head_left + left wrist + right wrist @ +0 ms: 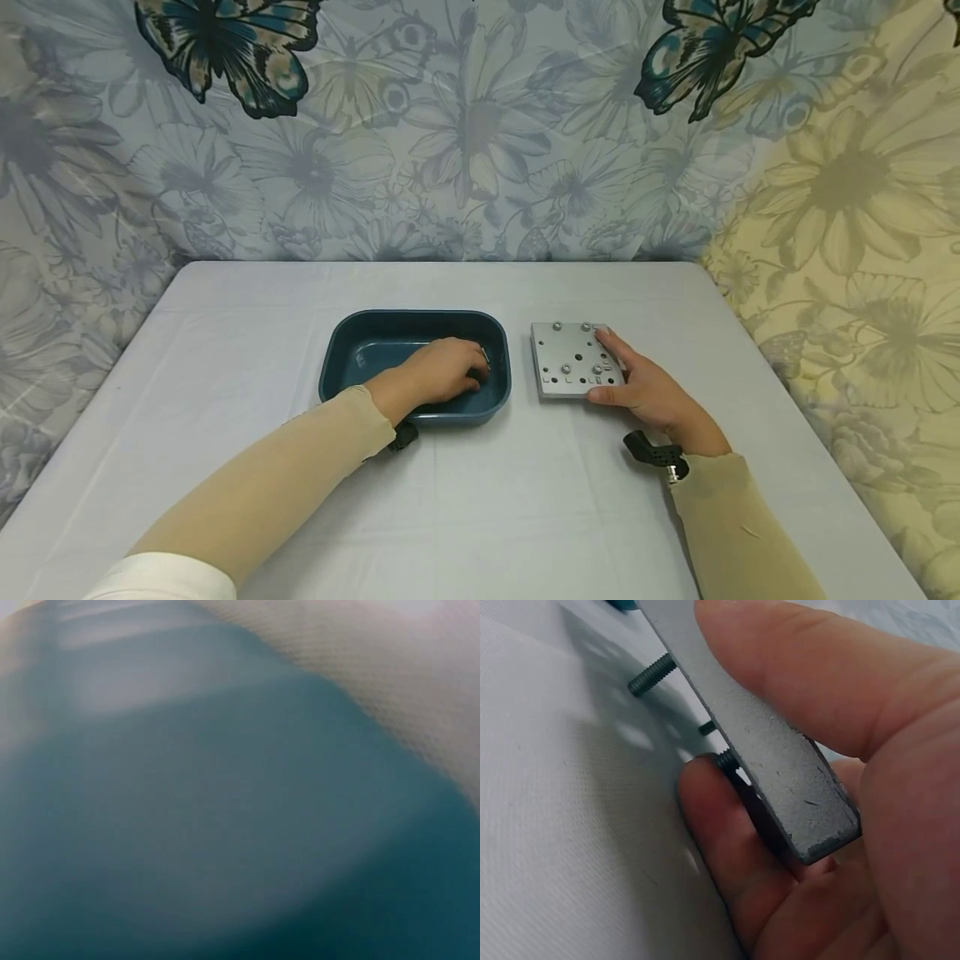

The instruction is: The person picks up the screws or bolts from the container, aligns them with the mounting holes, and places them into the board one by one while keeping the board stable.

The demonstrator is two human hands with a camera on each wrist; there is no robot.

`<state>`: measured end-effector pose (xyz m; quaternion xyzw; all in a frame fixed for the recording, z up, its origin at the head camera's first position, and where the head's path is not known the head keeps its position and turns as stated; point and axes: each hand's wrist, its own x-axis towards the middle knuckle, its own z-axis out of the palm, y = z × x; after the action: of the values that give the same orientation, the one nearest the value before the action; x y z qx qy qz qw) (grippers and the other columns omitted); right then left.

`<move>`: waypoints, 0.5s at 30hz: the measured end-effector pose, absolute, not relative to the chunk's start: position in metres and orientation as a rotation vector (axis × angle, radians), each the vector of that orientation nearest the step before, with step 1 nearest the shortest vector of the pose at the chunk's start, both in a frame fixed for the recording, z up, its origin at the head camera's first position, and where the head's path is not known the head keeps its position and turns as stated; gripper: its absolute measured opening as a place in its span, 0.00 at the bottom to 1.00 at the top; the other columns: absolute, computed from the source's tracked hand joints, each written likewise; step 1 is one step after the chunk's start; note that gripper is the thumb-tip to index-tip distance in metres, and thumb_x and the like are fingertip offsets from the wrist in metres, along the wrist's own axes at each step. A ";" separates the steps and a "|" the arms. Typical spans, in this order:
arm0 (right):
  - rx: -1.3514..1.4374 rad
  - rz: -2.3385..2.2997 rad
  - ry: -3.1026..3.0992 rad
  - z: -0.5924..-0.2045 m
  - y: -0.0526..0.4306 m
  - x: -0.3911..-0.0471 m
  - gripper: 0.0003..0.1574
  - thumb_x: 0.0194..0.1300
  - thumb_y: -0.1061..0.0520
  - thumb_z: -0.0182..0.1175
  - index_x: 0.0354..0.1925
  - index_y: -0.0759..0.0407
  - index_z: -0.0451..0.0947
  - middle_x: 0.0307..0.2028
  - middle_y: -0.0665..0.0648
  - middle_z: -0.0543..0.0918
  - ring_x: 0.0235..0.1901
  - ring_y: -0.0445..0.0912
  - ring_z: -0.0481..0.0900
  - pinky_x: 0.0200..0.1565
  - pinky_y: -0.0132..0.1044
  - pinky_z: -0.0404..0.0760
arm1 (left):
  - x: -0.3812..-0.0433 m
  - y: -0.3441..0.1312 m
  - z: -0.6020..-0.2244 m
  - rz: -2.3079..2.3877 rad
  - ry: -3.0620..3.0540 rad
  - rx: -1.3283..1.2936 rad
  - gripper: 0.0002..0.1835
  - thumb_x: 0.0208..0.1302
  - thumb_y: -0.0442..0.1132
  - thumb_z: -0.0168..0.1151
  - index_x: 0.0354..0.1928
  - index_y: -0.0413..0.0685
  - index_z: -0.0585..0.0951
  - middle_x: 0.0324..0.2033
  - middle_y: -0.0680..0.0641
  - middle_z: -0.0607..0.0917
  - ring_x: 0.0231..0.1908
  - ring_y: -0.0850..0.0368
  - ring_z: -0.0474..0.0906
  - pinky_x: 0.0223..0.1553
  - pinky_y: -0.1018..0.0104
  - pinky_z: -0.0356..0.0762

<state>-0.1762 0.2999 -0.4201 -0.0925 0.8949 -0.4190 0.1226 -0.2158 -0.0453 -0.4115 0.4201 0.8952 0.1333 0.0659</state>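
My right hand (647, 385) grips a square grey metal plate (553, 353) by its right side. On its face are rows of holes and several screw heads (557, 326). In the right wrist view my thumb (802, 667) lies along the plate's edge, and a finger (716, 817) reaches beneath it beside a threaded screw end (651, 675) and others poking out. My left hand (442, 371) reaches down into a dark blue tray (337, 333) with bent fingers. A small shiny bit shows by its fingertips; I cannot tell whether they hold it.
A white cloth covers the table (450, 517). The tray stands left of the plate, with a strip of cloth between them. Behind the table hangs a patterned curtain (480, 150) with flowers and butterflies. The left wrist view is mostly filled by the blurred tray wall (225, 795).
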 end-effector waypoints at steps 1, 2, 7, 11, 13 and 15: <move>-0.270 -1.223 2.615 -0.420 0.299 -0.176 0.71 0.52 0.42 0.78 0.80 0.46 0.44 0.78 0.55 0.41 0.76 0.56 0.40 0.70 0.60 0.45 | -0.216 -0.045 -0.411 0.388 2.703 1.273 0.07 0.65 0.40 0.70 0.45 0.55 0.88 0.48 0.55 0.83 0.49 0.57 0.79 0.52 0.62 0.76; -0.271 -1.223 2.618 -0.421 0.299 -0.177 0.71 0.52 0.42 0.78 0.80 0.45 0.44 0.78 0.54 0.42 0.76 0.56 0.39 0.70 0.59 0.44 | -0.216 -0.045 -0.411 0.377 2.704 1.279 0.07 0.65 0.40 0.69 0.44 0.54 0.88 0.48 0.55 0.83 0.49 0.56 0.80 0.52 0.62 0.76; -0.248 -1.195 2.646 -0.421 0.298 -0.176 0.71 0.52 0.42 0.78 0.80 0.44 0.44 0.78 0.53 0.42 0.76 0.56 0.40 0.70 0.60 0.45 | -0.215 -0.046 -0.405 0.431 2.715 1.241 0.07 0.67 0.39 0.68 0.45 0.51 0.88 0.47 0.52 0.83 0.48 0.54 0.80 0.51 0.60 0.77; -0.225 -1.187 2.649 -0.421 0.298 -0.175 0.71 0.51 0.42 0.78 0.80 0.42 0.43 0.78 0.51 0.42 0.76 0.57 0.42 0.70 0.60 0.47 | -0.216 -0.049 -0.399 0.684 2.705 1.110 0.10 0.67 0.36 0.66 0.49 0.48 0.87 0.46 0.51 0.84 0.46 0.55 0.80 0.49 0.62 0.77; -0.216 -1.188 2.646 -0.421 0.297 -0.175 0.72 0.51 0.42 0.78 0.80 0.42 0.43 0.78 0.51 0.42 0.76 0.57 0.42 0.70 0.60 0.47 | -0.217 -0.050 -0.397 0.826 2.673 1.015 0.14 0.67 0.35 0.66 0.54 0.48 0.85 0.46 0.51 0.83 0.44 0.57 0.79 0.46 0.64 0.78; -0.209 -1.190 2.645 -0.421 0.297 -0.175 0.72 0.50 0.42 0.78 0.80 0.41 0.43 0.78 0.50 0.42 0.76 0.57 0.41 0.70 0.61 0.47 | -0.217 -0.050 -0.393 0.940 2.634 0.911 0.19 0.67 0.35 0.66 0.59 0.51 0.83 0.47 0.51 0.83 0.43 0.59 0.79 0.43 0.65 0.78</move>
<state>-0.1752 0.2969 -0.4213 -0.0713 0.9035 -0.4063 0.1164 -0.2171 -0.0503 -0.3934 0.3083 0.8910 0.3179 0.1000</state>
